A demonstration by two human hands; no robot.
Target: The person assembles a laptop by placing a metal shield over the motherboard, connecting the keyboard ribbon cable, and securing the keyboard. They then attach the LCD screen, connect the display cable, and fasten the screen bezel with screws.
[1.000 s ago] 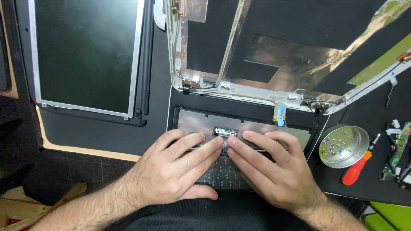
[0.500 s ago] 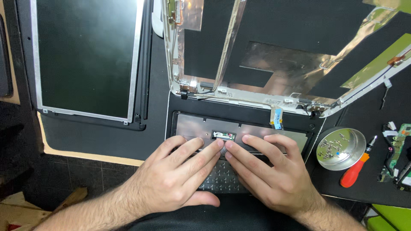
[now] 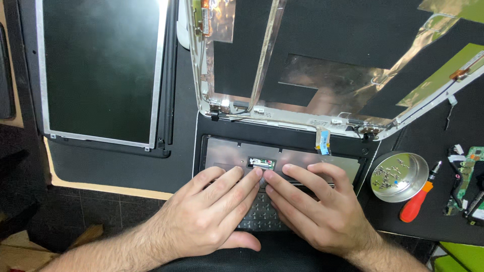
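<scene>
Keyboard point(image 3: 259, 214) sits half-lifted in laptop base point(image 3: 282, 143), mid-frame, near desk edge. Both hands flat on it, palms down, fingers spread, nothing gripped. Left hand point(image 3: 209, 219) covers left half, right hand point(image 3: 315, 214) covers right half, index tips almost meeting just below small connector socket point(image 3: 261, 162) in the bare metal tray point(image 3: 227, 153).

Risks, imo:
- Kbd ribbon prob. runs to that socket; can't see it under fingers. Sliding kbd toward body w/ ribbon latched could tear it or the latch.
- Blue-tipped flat cable point(image 3: 322, 141) sticks up loose at hinge line, just above right fingers. Easy to snag or crease.
- Stripped lid shell point(image 3: 322, 60) lies open behind base, thin wires along its frame near left hinge point(image 3: 219, 108). Shoving base could pinch them.
- Screw dish point(image 3: 398, 176) full of small screws, just right of base, red-handled screwdriver point(image 3: 416, 201) touching its rim. Elbow knock = screws all over.
- Bare LCD panel point(image 3: 98, 70) face-up at left on black mat point(image 3: 116, 161), unprotected; tool drop would crack it.
- Green circuit board point(image 3: 466, 181) at far right edge w/ loose leads, close to desk edge.

Labels/pkgs: no boxes or signs in view. Only a small white sticker strip along lid's lower frame btw hinges, too small to read. Foil shielding patches silver, upper lid.
</scene>
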